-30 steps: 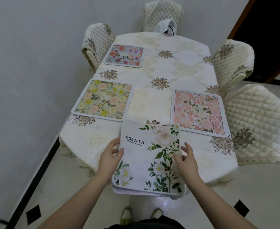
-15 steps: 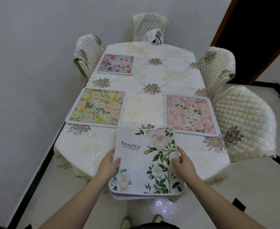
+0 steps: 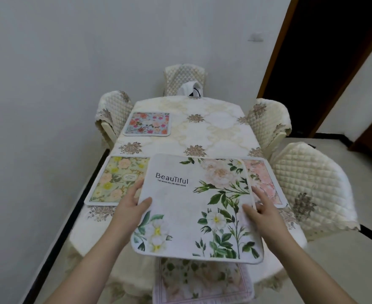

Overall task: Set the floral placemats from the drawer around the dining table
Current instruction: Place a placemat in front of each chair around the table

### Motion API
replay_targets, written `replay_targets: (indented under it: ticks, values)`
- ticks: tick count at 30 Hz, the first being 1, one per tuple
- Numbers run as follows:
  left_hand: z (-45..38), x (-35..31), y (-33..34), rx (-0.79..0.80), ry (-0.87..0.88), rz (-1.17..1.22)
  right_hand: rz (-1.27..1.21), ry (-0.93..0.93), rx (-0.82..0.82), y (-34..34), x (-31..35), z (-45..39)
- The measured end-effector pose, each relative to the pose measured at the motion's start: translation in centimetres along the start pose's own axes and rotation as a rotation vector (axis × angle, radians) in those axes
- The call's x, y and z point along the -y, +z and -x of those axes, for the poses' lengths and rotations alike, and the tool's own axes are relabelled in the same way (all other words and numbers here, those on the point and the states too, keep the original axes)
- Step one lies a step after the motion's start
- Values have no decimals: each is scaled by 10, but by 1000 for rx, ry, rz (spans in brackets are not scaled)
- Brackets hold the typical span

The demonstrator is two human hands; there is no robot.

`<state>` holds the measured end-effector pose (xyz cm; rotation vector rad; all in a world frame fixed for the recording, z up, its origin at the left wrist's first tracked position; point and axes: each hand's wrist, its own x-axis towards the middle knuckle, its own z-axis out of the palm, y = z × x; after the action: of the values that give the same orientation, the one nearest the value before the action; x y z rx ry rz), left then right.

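We stand in a home dining room: a dining table (image 3: 213, 128) under an embroidered cream cloth, quilted covered chairs (image 3: 308, 183) drawn around it, plain white walls and a dark wooden doorway (image 3: 325, 62).

The white placemat (image 3: 193, 207) looks matt, soft cloth; chair covers (image 3: 308, 185) are quilted fabric, the floor (image 3: 345, 260) perhaps glossy tile.

Surface (image 3: 224, 128), cream patterned cloth: blue placemat (image 3: 147, 124) far left, yellow placemat (image 3: 117, 181) near left, pink placemat (image 3: 266, 183) near right.
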<state>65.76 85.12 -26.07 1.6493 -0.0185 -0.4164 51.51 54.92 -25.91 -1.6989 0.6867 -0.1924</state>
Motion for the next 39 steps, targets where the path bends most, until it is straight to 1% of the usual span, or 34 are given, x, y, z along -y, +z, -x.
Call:
replay_targets:
  ticks: [5,10,17,24,27,33,39]
  values:
    - [-14,-55,13,102,3,62,-132,-21,-81,-24,38,7]
    - [-12,-97,43,200,34,64,-220,-30,-161,-61,63,26]
    - [6,-125,100,286,83,20,-283,-7,-271,-120,64,63]
    - [56,-147,198,398,180,-55,-303,15,-401,-212,46,115]
    - [83,-156,254,452,199,-86,-319,20,-452,-268,39,144]
    - [141,-178,381,600,235,-96,-348,-28,-559,-394,28,202]
    - [187,-202,485,702,323,-106,-421,-95,-671,-482,22,238]
